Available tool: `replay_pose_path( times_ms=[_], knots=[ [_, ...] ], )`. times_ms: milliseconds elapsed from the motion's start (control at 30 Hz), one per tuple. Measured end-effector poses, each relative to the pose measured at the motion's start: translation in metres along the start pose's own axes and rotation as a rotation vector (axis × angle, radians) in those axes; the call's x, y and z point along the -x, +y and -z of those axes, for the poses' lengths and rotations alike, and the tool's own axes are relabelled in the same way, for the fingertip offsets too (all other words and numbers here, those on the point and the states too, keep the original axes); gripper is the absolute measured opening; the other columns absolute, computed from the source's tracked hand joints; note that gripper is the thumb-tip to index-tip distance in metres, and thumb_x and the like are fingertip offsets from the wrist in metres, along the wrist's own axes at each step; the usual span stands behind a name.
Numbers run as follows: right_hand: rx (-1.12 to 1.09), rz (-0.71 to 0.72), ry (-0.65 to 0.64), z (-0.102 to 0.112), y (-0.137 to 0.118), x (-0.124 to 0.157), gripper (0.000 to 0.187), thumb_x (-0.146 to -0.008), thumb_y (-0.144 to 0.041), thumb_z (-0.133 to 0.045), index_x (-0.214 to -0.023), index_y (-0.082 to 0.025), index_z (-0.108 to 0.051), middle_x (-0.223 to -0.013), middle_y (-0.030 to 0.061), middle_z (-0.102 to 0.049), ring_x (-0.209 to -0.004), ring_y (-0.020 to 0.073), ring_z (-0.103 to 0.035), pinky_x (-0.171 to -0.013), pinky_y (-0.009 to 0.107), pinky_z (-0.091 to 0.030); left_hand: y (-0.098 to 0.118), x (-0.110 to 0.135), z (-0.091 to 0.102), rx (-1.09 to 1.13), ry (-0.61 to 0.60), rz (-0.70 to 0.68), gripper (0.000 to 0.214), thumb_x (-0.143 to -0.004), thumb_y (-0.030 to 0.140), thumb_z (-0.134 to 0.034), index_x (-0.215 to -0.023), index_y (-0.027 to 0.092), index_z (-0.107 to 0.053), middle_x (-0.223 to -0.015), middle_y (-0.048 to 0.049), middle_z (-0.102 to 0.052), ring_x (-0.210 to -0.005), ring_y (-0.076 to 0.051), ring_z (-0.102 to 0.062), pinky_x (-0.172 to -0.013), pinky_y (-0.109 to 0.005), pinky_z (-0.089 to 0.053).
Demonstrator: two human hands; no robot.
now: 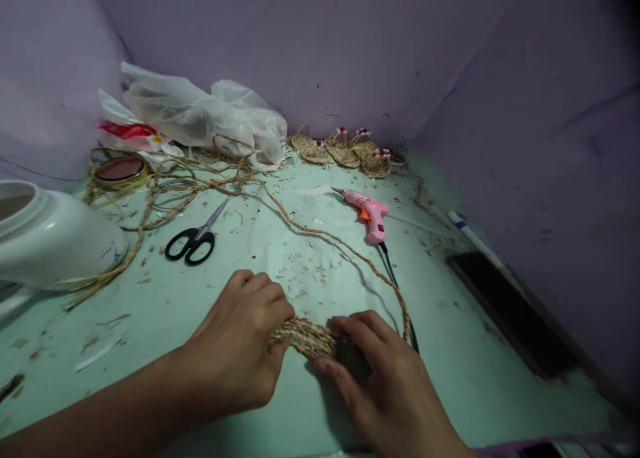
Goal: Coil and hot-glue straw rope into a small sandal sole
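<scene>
A coiled piece of braided straw [307,338], made of rows of cord, is held up just above the table between my two hands. My left hand [247,341] is closed round its left end, fingers on top and thumb beneath. At the right end, my right hand [390,378] pinches it between thumb and fingers; part of the piece is hidden there. A braided straw cord [320,231] runs from beside my right hand across the table to a loose tangle of cord [185,178]. Beyond my hands lies a pink hot glue gun [367,211], its switch lit.
Black-handled scissors [193,241] lie left of centre. A white jug [55,238] lies on its side at far left, near a tape roll [120,171]. Plastic bags [200,111] and finished straw pieces with beads [345,153] line the wall. A dark flat object [513,311] is at right.
</scene>
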State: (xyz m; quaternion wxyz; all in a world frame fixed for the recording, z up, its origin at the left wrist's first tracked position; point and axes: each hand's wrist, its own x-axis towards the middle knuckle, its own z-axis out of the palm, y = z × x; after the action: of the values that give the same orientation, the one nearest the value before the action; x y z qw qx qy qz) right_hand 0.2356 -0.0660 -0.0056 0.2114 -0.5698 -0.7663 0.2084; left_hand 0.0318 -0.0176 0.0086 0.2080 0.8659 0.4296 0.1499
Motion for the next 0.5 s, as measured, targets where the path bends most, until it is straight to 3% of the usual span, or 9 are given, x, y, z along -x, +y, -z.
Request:
replay_pose_path(
  times_ms=[167,300,500],
  knots=[
    [-0.132,0.015,-0.004,0.004,0.006,-0.007,0.026,-0.088,-0.011,-0.042,-0.093,-0.019,-0.065,-0.08,0.0055,-0.061,-0.072,0.0175,-0.062,-0.063,0.028,-0.05,0.0,0.0,-0.002,0.013,0.056,-0.014,0.009,-0.071,0.015,-0.057,-0.077,0.02,-0.062,-0.081,-0.0042,-0.06,-0.081,-0.022,-0.05,-0.08,-0.043,-0.034],
    [-0.181,0.002,0.007,0.007,0.011,-0.014,0.023,-0.087,-0.01,-0.044,-0.09,-0.019,-0.064,-0.08,0.0051,-0.061,-0.074,0.0174,-0.061,-0.064,0.028,-0.049,0.0,-0.002,-0.005,-0.011,0.093,-0.006,0.008,-0.073,0.014,-0.057,-0.072,0.02,-0.061,-0.078,-0.003,-0.06,-0.077,-0.02,-0.049,-0.078,-0.042,-0.036],
    [-0.269,0.016,-0.036,0.007,0.015,-0.013,0.02,-0.088,-0.01,-0.044,-0.091,-0.02,-0.06,-0.083,0.0047,-0.06,-0.077,0.017,-0.06,-0.065,0.028,-0.049,0.001,-0.002,-0.006,0.009,0.096,0.021,0.017,-0.073,0.011,-0.055,-0.081,0.022,-0.065,-0.077,-0.0024,-0.06,-0.077,-0.021,-0.049,-0.077,-0.043,-0.034]
  ],
)
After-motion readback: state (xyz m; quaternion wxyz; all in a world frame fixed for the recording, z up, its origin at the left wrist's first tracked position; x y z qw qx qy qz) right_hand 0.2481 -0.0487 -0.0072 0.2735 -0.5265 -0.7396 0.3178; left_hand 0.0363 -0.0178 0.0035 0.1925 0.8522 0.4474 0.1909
